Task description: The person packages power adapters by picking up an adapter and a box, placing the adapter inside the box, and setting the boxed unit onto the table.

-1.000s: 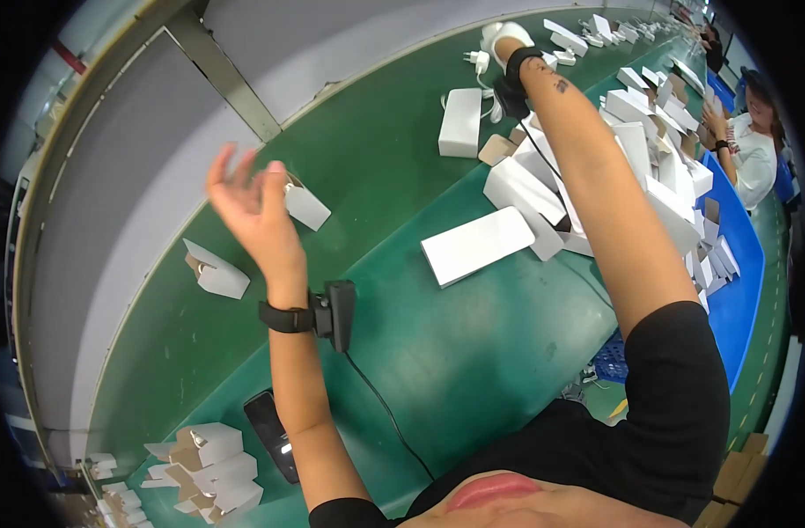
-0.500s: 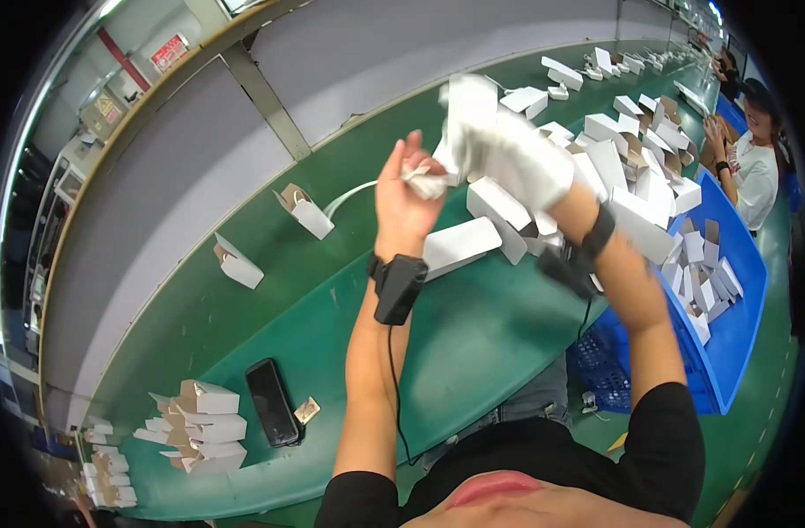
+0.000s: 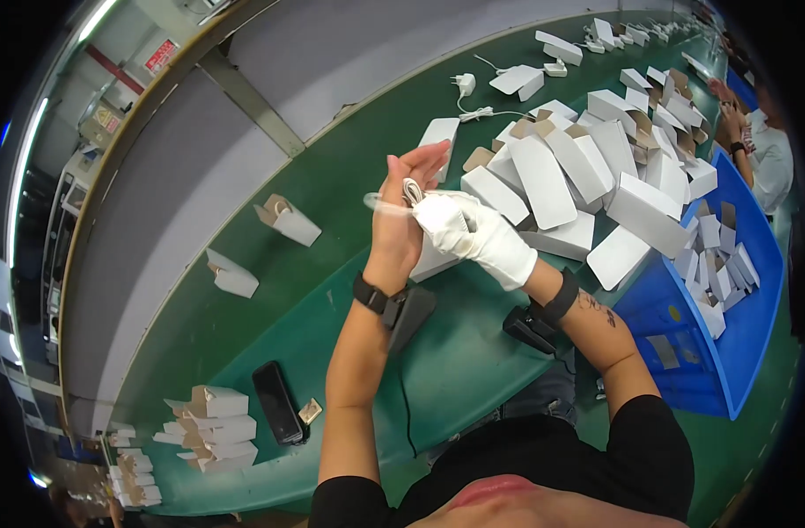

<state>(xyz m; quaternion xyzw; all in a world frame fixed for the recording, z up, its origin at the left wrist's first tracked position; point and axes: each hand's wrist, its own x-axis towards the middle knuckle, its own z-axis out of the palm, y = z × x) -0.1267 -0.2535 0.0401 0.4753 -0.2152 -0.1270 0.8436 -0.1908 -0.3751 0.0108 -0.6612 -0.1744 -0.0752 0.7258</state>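
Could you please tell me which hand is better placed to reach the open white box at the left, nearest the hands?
Probably the left: the bare left hand is open and nearer that white box, while the gloved right hand is farther away and grips a white charger.

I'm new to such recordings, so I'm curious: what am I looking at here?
No machine here, just a person working by hand, seen from above by a fisheye camera worn on the head, so straight edges bend. The white-gloved right hand holds a white charger block with looped cable. The bare left hand is open beside it; I cannot tell whether it touches. The person also wears black wrist devices. On the green table lie heaped white boxes and a black phone; a blue bin at right holds more boxes.
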